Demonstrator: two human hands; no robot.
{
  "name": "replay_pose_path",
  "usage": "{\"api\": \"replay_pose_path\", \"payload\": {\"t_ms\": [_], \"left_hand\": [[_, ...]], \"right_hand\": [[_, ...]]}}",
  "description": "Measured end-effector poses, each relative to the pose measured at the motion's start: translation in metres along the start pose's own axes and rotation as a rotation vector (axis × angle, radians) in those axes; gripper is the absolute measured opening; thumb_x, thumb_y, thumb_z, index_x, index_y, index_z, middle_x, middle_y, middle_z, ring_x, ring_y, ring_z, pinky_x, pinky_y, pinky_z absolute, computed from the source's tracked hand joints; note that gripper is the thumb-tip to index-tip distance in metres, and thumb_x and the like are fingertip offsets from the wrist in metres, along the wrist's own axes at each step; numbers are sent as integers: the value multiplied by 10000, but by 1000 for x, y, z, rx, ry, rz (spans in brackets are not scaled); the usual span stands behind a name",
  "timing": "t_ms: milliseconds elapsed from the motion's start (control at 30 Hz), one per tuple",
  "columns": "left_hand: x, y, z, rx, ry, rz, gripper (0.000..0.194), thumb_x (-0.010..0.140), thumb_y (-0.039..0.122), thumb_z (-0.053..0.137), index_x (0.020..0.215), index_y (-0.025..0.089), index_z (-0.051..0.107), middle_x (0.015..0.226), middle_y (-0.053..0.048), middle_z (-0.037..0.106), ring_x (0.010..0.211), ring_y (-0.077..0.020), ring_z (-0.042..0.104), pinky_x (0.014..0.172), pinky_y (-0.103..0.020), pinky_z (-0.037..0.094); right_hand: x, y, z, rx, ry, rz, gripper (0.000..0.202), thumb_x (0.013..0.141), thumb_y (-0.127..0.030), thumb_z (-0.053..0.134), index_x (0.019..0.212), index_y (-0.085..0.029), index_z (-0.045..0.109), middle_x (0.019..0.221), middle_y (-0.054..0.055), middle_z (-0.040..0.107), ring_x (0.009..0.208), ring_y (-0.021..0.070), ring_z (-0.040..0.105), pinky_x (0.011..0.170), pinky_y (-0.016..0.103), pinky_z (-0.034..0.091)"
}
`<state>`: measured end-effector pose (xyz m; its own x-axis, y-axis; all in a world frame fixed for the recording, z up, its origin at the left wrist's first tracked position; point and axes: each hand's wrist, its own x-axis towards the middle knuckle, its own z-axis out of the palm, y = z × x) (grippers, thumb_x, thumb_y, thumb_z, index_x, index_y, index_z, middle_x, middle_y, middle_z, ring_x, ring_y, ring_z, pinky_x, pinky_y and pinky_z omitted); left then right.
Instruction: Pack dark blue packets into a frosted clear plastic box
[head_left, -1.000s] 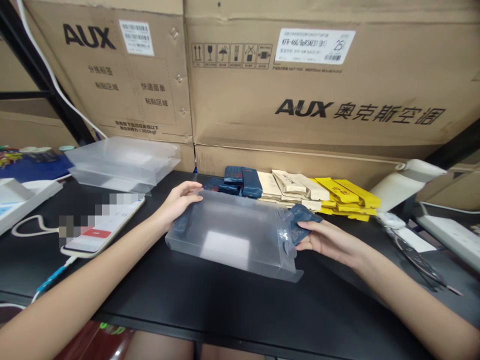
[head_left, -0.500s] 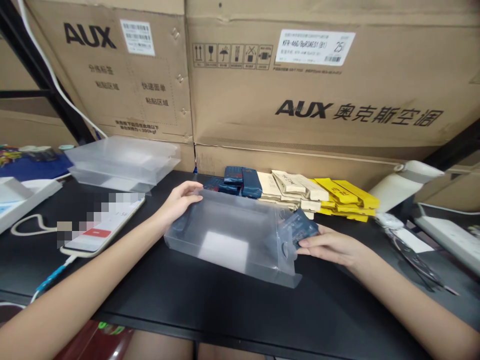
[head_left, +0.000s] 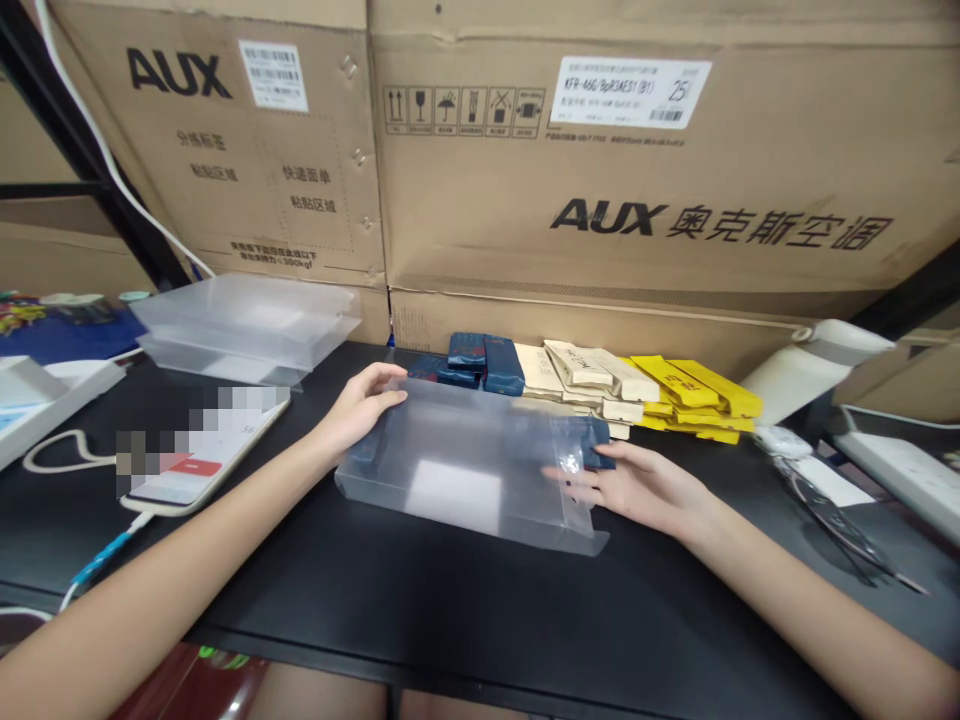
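A clear frosted plastic box [head_left: 457, 440] lies on the black table with its open end to the right. My left hand [head_left: 364, 408] grips its far left corner, thumb on top. At the open end, my right hand [head_left: 637, 485] pinches a dark blue packet [head_left: 598, 436], most of which is inside the box. Some of the right fingers show through the plastic. Another dark blue shape shows faintly inside the left end. Behind the box sit stacked dark blue packets [head_left: 502, 366], cream packets [head_left: 574, 364] and yellow packets [head_left: 697, 382].
More clear plastic boxes [head_left: 240, 310] are stacked at the back left. A phone [head_left: 214, 460] on a charging cable lies left of my arm. A white bottle [head_left: 810, 370], glasses [head_left: 832, 510] and a power strip [head_left: 907, 470] are at right. Large cardboard cartons [head_left: 637, 180] stand behind.
My right hand has pushed the dark blue packet leftward into the box's open end, its fingertips now behind the plastic. The box has shifted slightly right; my left hand keeps its grip.
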<state>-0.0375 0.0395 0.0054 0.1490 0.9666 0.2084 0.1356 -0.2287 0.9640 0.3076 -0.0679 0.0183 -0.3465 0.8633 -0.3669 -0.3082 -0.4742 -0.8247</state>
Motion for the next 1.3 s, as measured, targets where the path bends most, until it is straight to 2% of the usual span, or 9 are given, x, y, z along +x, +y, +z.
{"api": "replay_pose_path", "payload": {"t_ms": [233, 400, 533, 633, 733, 833, 933, 1033, 1300], "left_hand": [[-3, 3, 3, 0, -52, -11, 352, 647, 363, 720, 943, 191, 637, 1009, -48, 670, 1028, -249, 609, 961, -404, 427], [-7, 7, 4, 51, -60, 33, 316, 696, 373, 682, 954, 198, 631, 1047, -47, 663, 1090, -253, 589, 992, -400, 407], [-9, 13, 5, 166, -141, 48, 313, 742, 419, 637, 967, 201, 634, 1006, -43, 658, 980, -244, 610, 932, -402, 442], [-12, 17, 6, 196, -186, 47, 298, 722, 442, 677, 901, 206, 655, 1055, -55, 653, 1074, -277, 586, 971, -417, 434], [-16, 21, 7, 162, -281, 48, 290, 724, 439, 710, 925, 232, 674, 1154, -57, 629, 1206, -294, 530, 1007, -409, 436], [-21, 25, 7, 108, -463, 56, 318, 746, 409, 714, 1031, 272, 682, 1257, -49, 590, 1281, -274, 490, 1067, -410, 408], [-24, 29, 7, 104, -628, 60, 473, 708, 358, 765, 1166, 321, 654, 1376, -39, 514, 1342, -266, 438, 1111, -427, 369], [-28, 32, 7, 138, -740, 93, 652, 672, 332, 802, 1284, 366, 583, 1457, -29, 432, 1384, -265, 389, 1126, -441, 355], [-41, 34, 20, 220, -728, 196, 715, 688, 333, 807, 1345, 367, 528, 1436, -43, 443, 1341, -269, 425, 1097, -419, 402]], "right_hand": [[-1, 1, 2, -131, 49, -97, 363, 694, -177, 745, 1045, -239, 677, 1110, 49, 746, 1160, 292, 640, 1070, 461, 443], [-2, 9, 9, -238, 114, -211, 436, 695, -269, 828, 1105, -240, 682, 1175, 52, 720, 1145, 261, 646, 1044, 426, 477], [-4, 16, 12, -494, 160, -272, 460, 743, -403, 799, 1151, -230, 677, 1102, 62, 740, 1057, 274, 677, 983, 438, 511], [-4, 17, 13, -650, 180, -340, 487, 784, -471, 747, 1195, -225, 661, 1144, 72, 720, 1047, 285, 673, 970, 438, 520], [-4, 16, 15, -714, 162, -432, 516, 824, -489, 698, 1274, -252, 608, 1306, 79, 633, 1135, 298, 628, 973, 443, 525], [-6, 14, 19, -799, 143, -471, 498, 863, -478, 653, 1308, -265, 584, 1383, 77, 575, 1275, 307, 525, 1077, 489, 438], [-10, 14, 24, -915, 121, -456, 487, 890, -478, 615, 1328, -269, 574, 1392, 71, 571, 1330, 304, 470, 1166, 523, 295], [-16, 18, 31, -970, 59, -420, 497, 915, -475, 579, 1369, -275, 538, 1431, 61, 538, 1356, 293, 444, 1181, 499, 278], [-29, 27, 45, -1152, -99, -403, 528, 934, -407, 574, 1442, -334, 452, 1472, 32, 498, 1347, 287, 462, 1159, 483, 323]]}}
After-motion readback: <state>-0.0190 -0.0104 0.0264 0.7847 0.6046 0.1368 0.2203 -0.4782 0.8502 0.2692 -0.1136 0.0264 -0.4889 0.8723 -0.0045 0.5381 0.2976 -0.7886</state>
